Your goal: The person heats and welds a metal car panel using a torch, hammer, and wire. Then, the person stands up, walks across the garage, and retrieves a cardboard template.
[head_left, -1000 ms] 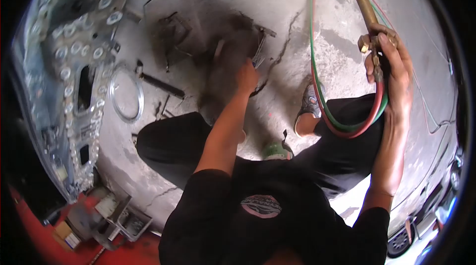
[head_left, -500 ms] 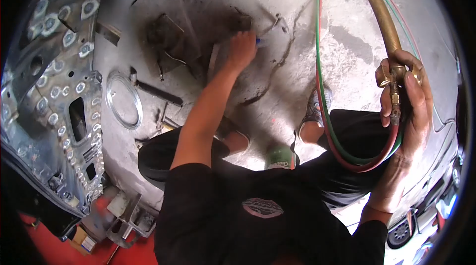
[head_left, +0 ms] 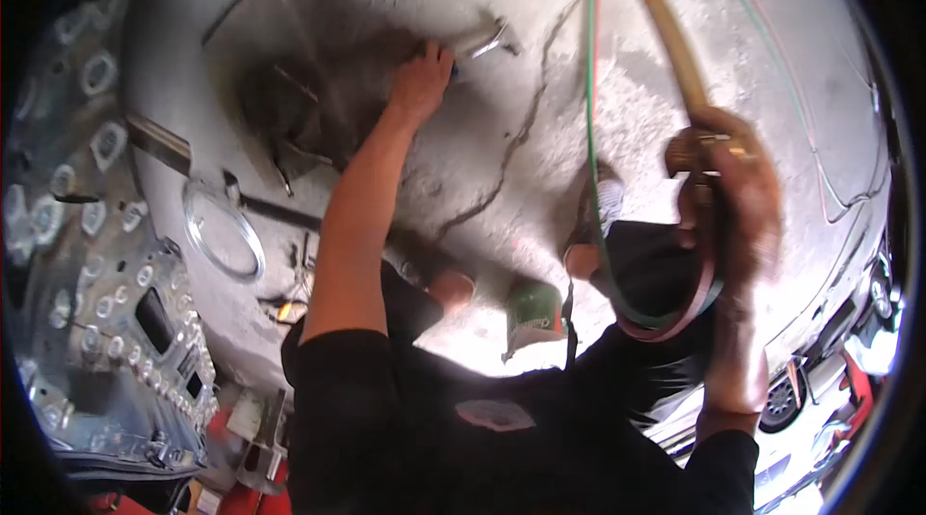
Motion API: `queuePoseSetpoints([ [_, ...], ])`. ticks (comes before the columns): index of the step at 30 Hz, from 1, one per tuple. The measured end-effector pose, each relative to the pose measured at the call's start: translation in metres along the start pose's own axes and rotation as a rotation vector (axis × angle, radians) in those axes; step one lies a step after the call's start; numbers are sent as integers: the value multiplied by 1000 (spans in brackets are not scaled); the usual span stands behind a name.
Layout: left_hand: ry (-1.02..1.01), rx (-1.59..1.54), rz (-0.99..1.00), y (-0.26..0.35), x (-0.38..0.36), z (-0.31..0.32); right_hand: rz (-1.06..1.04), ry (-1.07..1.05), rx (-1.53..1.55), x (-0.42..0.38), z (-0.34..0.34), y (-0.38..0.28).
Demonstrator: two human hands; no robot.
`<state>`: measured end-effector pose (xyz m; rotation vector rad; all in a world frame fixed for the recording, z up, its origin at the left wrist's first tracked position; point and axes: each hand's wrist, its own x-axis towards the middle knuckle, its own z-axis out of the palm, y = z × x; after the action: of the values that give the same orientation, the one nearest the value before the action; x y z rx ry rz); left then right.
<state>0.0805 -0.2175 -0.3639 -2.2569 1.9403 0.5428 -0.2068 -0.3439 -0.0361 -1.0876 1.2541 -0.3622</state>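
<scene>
My right hand (head_left: pixel 733 177) is wrapped round a brass gas torch (head_left: pixel 666 28), whose long barrel points up and away. From the torch's lower end, joined red and green hoses (head_left: pixel 661 327) loop down over my right thigh. My left hand (head_left: pixel 422 86) reaches down near the concrete floor with its fingers closed. A small blue object (head_left: pixel 454 72) shows at the edge of its fingers; its kind cannot be made out. Just beyond lies a metal tool with a shiny shaft (head_left: pixel 490 44). Dark metal pieces (head_left: pixel 289 120) lie left of this hand, in shadow.
On the left stands a large metal panel (head_left: pixel 96 226) with many weld spots. Beside it are a wire coil (head_left: pixel 224 235) and a hammer-like tool (head_left: pixel 280 213). A green can (head_left: pixel 533 311) stands between my feet. More hoses (head_left: pixel 772 28) run along the right. A crack (head_left: pixel 526 124) crosses the floor.
The view has shifted, so the floor items sit further left in the picture. My right hand and the torch appear further left and blurred. My left hand stays low by the floor tool.
</scene>
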Motion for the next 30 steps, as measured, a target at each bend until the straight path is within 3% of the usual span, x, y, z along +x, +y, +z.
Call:
queuePoseSetpoints([
  [3,146,-86,-65,11,-21,24,52,-70,142,9,-3,9],
  [4,12,-100,-146,25,-37,1,77,-86,159,9,-1,10],
  [8,-180,-374,-314,53,-116,-67,68,-129,94,-2,-2,17],
  [11,-283,-579,-391,77,-185,-148,-14,-114,-37,-25,-14,58],
  [12,-222,-686,-391,84,-219,-169,-64,-103,-94,-37,-13,59],
  [13,-154,-786,-389,87,-250,-191,-22,-94,-36,-55,-7,39],
  [15,-472,-1351,-425,96,-303,-264,87,-68,67,-109,-4,-1],
  [17,-508,-1655,-440,138,-360,-422,4,-136,15,-154,-22,-72],
  [19,-671,-1762,-618,153,-420,-438,-4,-209,9,-180,-37,-130],
  [21,-566,-2242,-613,183,-462,-471,34,-298,43,-199,-54,-197],
  [24,-475,-2367,-644,218,-510,-485,-63,-404,-102,-191,-90,-221],
  [27,-168,-2484,-633,276,-541,-503,-37,-427,-102,-169,-116,-207],
  [30,245,-2614,-752,341,-573,-485,36,-283,-331,-154,-144,-166],
])
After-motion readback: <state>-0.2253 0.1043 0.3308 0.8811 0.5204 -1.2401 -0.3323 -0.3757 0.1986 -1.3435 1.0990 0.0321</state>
